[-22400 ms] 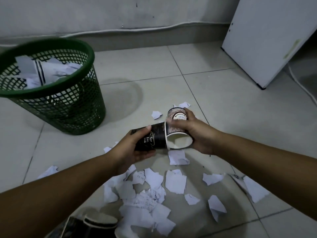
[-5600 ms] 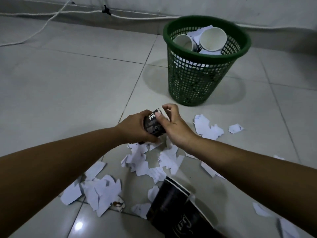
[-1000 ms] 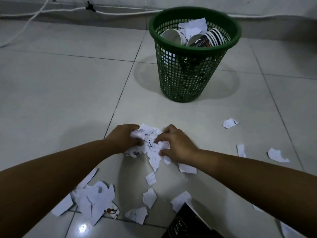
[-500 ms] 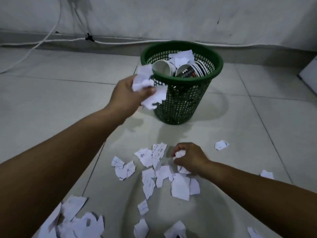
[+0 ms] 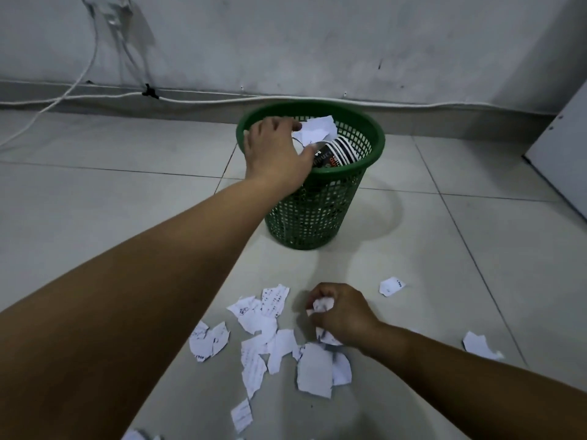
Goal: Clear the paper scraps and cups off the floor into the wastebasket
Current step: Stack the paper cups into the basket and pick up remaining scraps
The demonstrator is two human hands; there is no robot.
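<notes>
The green mesh wastebasket (image 5: pixel 317 214) stands on the tiled floor near the wall, holding paper cups (image 5: pixel 340 152) and white paper (image 5: pixel 316 130). My left hand (image 5: pixel 276 154) hovers over its left rim, fingers spread and relaxed, with nothing in it. Lower down, my right hand (image 5: pixel 341 312) rests on the floor and grips a crumpled wad of paper scraps (image 5: pixel 322 304). Several torn white scraps (image 5: pixel 270 338) lie scattered on the floor to the left of and below that hand.
Single scraps lie at the right (image 5: pixel 392 285) and far right (image 5: pixel 479 346), with more at the bottom edge (image 5: pixel 241 414). White cables (image 5: pixel 95 98) run along the wall's base. A white panel (image 5: pixel 568 160) leans at the right edge.
My left hand carried its handful of scraps over the basket and let them drop in; it is now empty. My right hand stayed on the floor, bunching scraps.
</notes>
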